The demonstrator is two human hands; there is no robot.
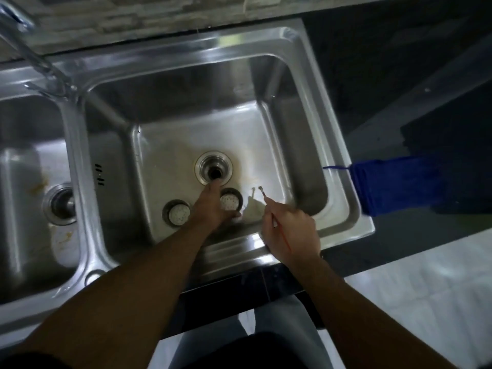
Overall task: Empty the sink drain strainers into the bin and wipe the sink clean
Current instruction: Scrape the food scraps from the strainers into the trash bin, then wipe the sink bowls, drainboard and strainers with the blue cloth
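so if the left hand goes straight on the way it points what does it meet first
The open drain: the left hand points straight at it, fingertips about at its rim, though depth is unclear.

The sink [343, 145] is gleaming silver-grey, with pale reflections streaking its rim. Brownish stains [250, 179] are smudging the right basin's floor beside the drain, and orange-brown blotches [38, 187] are marking the left basin. The left strainer [177, 212] and the right strainer [229, 201] are showing white faces dotted with small dark holes, ringed in dark metal. The brush [277, 225] is showing a thin red handle. On the right, the cloth [396, 185] is glowing deep blue against the black bench [386, 62]. The far wall [133, 14] is showing mottled grey-beige bands.
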